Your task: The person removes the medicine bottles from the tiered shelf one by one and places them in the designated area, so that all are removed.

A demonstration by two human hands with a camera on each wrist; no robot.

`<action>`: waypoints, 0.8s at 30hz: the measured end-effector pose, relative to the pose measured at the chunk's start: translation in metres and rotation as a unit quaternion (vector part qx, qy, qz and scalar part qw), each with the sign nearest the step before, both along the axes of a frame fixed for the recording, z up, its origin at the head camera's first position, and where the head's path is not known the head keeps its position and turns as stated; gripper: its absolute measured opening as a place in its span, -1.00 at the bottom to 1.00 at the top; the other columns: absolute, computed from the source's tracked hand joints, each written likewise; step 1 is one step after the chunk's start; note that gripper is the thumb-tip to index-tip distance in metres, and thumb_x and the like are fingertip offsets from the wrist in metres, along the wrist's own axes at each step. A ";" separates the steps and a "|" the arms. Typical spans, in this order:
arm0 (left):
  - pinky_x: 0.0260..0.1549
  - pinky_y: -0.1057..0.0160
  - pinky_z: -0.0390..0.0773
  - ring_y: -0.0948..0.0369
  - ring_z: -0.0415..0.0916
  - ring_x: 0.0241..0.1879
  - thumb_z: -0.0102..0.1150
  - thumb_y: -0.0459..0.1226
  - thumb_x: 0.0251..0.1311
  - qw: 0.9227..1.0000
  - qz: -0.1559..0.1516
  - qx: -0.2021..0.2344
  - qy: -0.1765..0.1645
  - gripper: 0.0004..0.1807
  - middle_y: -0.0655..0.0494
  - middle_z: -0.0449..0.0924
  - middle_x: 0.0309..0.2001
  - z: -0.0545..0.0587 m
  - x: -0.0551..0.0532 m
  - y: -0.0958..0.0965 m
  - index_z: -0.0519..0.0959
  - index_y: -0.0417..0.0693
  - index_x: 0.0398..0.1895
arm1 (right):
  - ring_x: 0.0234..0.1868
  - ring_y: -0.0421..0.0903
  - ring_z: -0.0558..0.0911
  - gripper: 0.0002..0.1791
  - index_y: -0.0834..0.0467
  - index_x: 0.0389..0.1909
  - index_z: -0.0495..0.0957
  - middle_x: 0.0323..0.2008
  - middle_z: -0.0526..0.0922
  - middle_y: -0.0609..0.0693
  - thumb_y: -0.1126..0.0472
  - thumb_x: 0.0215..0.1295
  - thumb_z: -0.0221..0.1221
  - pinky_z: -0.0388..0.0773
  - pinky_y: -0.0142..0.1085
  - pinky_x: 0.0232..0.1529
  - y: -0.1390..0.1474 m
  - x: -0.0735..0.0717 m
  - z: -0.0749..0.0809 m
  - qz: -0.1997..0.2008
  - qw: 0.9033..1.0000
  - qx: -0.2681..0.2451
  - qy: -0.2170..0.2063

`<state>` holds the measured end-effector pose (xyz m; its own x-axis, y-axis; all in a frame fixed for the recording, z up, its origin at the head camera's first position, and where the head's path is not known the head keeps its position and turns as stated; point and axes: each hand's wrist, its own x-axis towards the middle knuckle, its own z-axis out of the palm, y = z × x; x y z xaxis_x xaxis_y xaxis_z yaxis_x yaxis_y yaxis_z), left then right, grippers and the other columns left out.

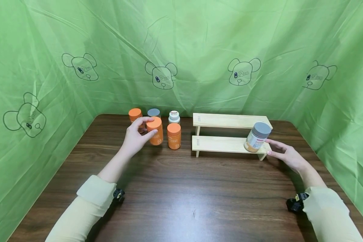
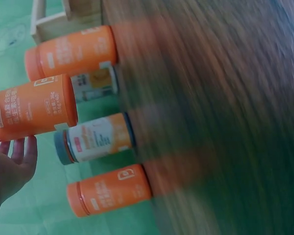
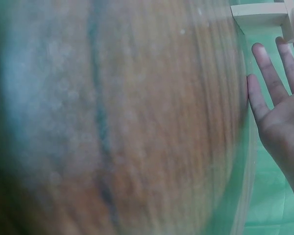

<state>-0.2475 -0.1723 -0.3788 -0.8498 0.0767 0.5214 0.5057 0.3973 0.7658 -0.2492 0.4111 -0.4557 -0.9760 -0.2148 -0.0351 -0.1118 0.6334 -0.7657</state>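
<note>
My left hand [image 1: 135, 136] holds an orange bottle [image 1: 156, 134] by its upper part, thumb on the near side and fingers behind. In the left wrist view this bottle [image 2: 34, 110] is nearer the camera than the other bottles. A second orange bottle [image 1: 174, 137] stands just to its right. At the two-tier wooden rack [image 1: 220, 144], my right hand [image 1: 287, 156] has its thumb and fingers at the right end. Close by its fingertips, a grey-lidded jar [image 1: 257, 137] stands on the lower tier. The right wrist view shows this hand's fingers [image 3: 270, 76] extended and spread.
Behind the held bottle stand another orange bottle [image 1: 135, 113], a grey-lidded jar [image 2: 98, 139] and a small white-capped bottle [image 1: 173, 117]. The rack's upper tier [image 1: 230, 120] lies farther back. Green cloth [image 1: 199, 50] hangs around the brown wooden table [image 1: 181, 191].
</note>
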 end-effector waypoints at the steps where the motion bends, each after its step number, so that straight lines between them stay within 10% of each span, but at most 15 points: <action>1: -0.11 -0.04 0.54 0.17 0.44 -0.08 0.38 -0.36 0.01 1.000 0.000 0.000 -0.006 -0.56 -0.01 0.55 0.04 -0.005 -0.005 -0.003 0.53 -0.13 0.02 | 0.16 -0.51 0.19 -0.36 -0.08 0.39 0.23 0.33 0.27 -0.06 0.02 0.31 0.16 0.23 -0.68 -0.05 0.000 0.000 0.000 0.001 1.000 0.000 -0.001; 19: -0.03 -0.09 0.50 0.08 0.47 -0.05 0.34 -0.25 0.09 0.994 -0.009 -0.061 -0.090 -0.59 -0.04 0.54 -0.02 -0.037 -0.029 -0.019 0.48 -0.09 0.01 | 0.35 -0.03 0.15 -0.36 -0.10 0.39 0.22 0.38 0.19 0.14 -0.04 0.31 0.14 0.25 -0.35 0.11 -0.002 0.001 0.005 -0.007 1.000 0.013 -0.019; 24: 0.02 -0.12 0.48 0.04 0.46 0.01 0.34 -0.28 0.08 0.992 -0.017 -0.052 -0.114 -0.58 -0.08 0.52 -0.01 -0.036 -0.029 -0.019 0.46 -0.11 0.01 | 0.27 -0.31 0.19 -0.36 -0.07 0.38 0.24 0.36 0.23 0.10 -0.03 0.30 0.15 0.25 -0.55 0.04 -0.001 0.001 0.004 -0.007 1.000 0.011 -0.013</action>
